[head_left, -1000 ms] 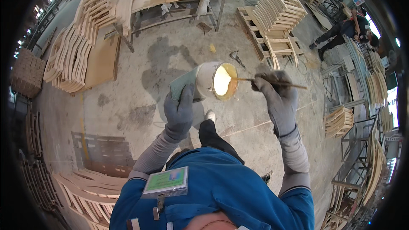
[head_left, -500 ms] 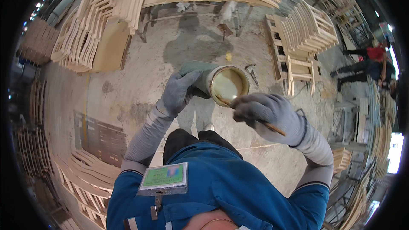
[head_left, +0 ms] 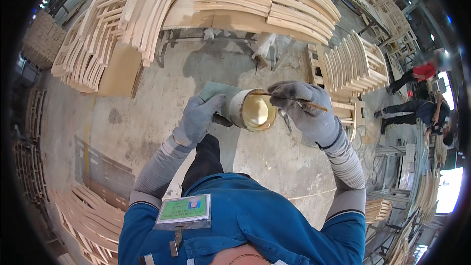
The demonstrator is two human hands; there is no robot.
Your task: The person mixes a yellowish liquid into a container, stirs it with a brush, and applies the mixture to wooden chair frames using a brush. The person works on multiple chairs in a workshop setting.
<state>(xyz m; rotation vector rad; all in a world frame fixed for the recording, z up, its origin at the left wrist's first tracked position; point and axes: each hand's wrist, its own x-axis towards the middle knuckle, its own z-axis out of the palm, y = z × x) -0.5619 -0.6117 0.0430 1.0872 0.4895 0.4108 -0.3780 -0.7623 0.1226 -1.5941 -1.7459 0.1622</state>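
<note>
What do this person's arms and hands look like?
The left hand and right hand wear grey gloves, the right one darkened toward the fingertips. Wrinkled, lighter grey arm sleeves run up to blue shirt sleeves edged in dark and white.

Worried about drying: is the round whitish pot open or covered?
Open: the round whitish pot shows pale yellow liquid inside, with no lid.

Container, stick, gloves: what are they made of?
Container: metal or plastic, can't tell; whitish, stained outside. Stick: likely wood, being slim and brown; finish unclear. Gloves: probably knit fabric; matte grey with soft creases.
</note>
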